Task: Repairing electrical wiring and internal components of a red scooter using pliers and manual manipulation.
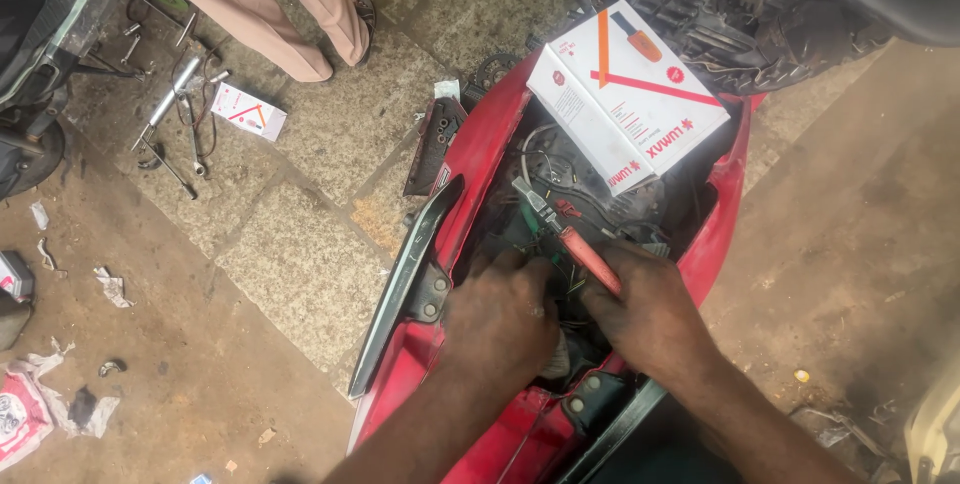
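Both my hands reach into the open rear body of a red scooter [480, 144]. My right hand [645, 309] grips red-handled pliers [565, 234] whose jaws point up and left into the wiring. My left hand [500, 319] is closed down among the green and dark wires [560, 269] beside the pliers; what it holds is hidden. A white box with orange stripes [625, 94] rests across the top of the open compartment, just beyond the pliers.
A smaller white box [248, 111] and several wrenches and sockets [170, 119] lie on the stone floor at upper left. Another person's legs [270, 4] stand near them. Crumpled wrappers [40, 409] lie at lower left. A black grab rail [405, 279] runs along the scooter's left side.
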